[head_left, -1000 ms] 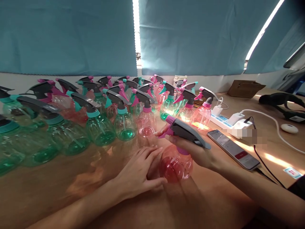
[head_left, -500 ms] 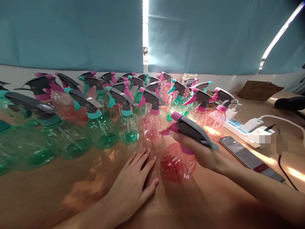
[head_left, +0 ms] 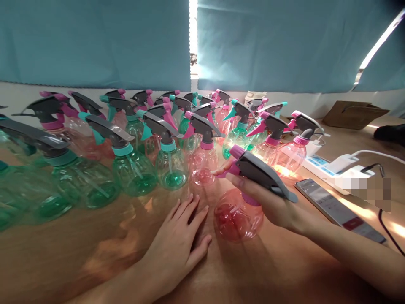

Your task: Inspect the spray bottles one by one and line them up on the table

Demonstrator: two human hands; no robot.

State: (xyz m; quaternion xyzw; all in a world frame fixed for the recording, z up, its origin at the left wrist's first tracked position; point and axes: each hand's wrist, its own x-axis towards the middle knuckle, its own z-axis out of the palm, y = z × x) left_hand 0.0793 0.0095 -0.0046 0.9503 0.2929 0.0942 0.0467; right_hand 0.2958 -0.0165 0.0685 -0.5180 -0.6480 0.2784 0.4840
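A pink spray bottle [head_left: 238, 215] with a grey and pink trigger head is tilted at the front centre, its head leaning to the left. My right hand [head_left: 268, 202] is closed round its neck below the head, fingers toward the trigger. To the left of this bottle my left hand [head_left: 182, 230] lies flat on the wooden table [head_left: 120, 270], fingers spread and holding nothing. Just beyond my fingertips stand another pink spray bottle [head_left: 204, 166] and a green spray bottle [head_left: 172, 171]. The lower part of my right hand's grip is partly hidden.
Several more green and pink spray bottles [head_left: 133, 175] stand in rows along the left and back. At the right lie a phone [head_left: 338, 209], a white power strip [head_left: 325, 169] with plugs and cables, and a brown paper bag [head_left: 354, 115]. Blue curtains [head_left: 95, 46] hang behind.
The view has shifted slightly, so the things at the right appear further right. My left hand stays flat; my right hand keeps the same hold on the tilted pink bottle.
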